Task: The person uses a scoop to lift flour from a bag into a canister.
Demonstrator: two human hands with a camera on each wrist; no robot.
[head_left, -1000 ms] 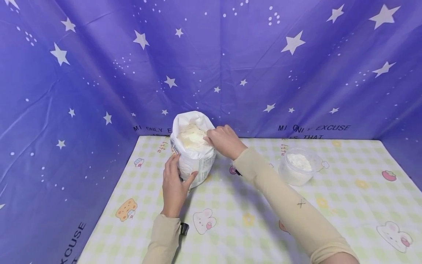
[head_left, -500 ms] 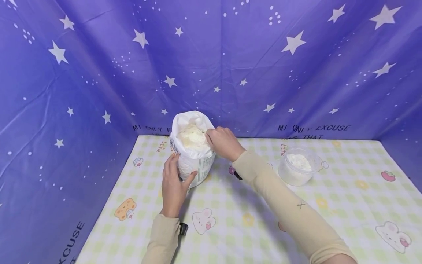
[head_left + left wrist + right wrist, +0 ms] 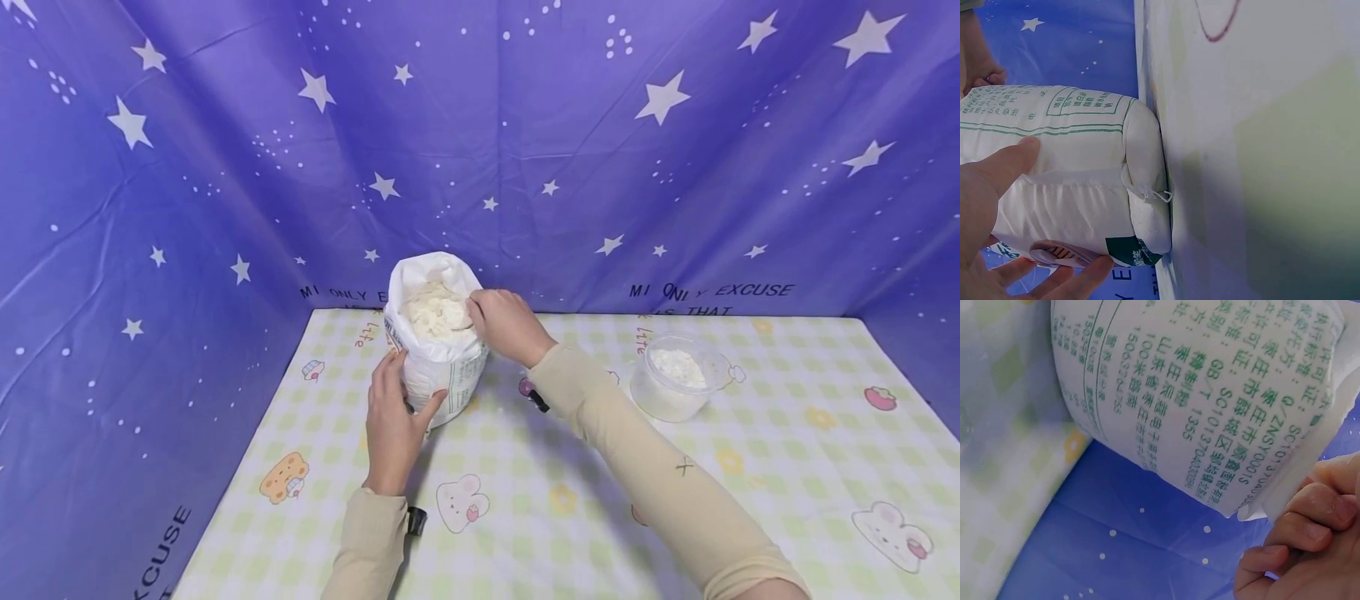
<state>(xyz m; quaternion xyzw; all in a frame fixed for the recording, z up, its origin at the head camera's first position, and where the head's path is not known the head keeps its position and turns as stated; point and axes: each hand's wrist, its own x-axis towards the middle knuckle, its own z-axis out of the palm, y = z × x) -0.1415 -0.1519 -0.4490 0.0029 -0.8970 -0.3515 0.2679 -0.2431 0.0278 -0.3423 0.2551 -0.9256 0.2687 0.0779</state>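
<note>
A white bag of flour point(image 3: 447, 379) with green print stands upright on the table, its mouth rolled wide. My left hand point(image 3: 393, 425) holds it low on the near side; in the left wrist view the thumb point(image 3: 1019, 159) lies on one side and the fingers on the other. At the bag's right rim is my right hand point(image 3: 512, 325), its fingers point(image 3: 1310, 525) curled. It grips what looks like a spoon point(image 3: 456, 326) heaped with flour, inside the bag's mouth; the handle is hidden by the hand. Loose flour point(image 3: 427, 308) shows in the bag.
A clear round tub point(image 3: 667, 404) with white powder in it stands to the right of the bag, beyond my right forearm. The table wears a green checked cloth point(image 3: 525, 517) with cartoon prints. A blue star-printed curtain point(image 3: 480, 125) rises close behind the bag.
The flour's surface in the bag has become more broken and lumpy, and a heaped mound now shows beside my right fingers. My left hand keeps its hold on the bag.
</note>
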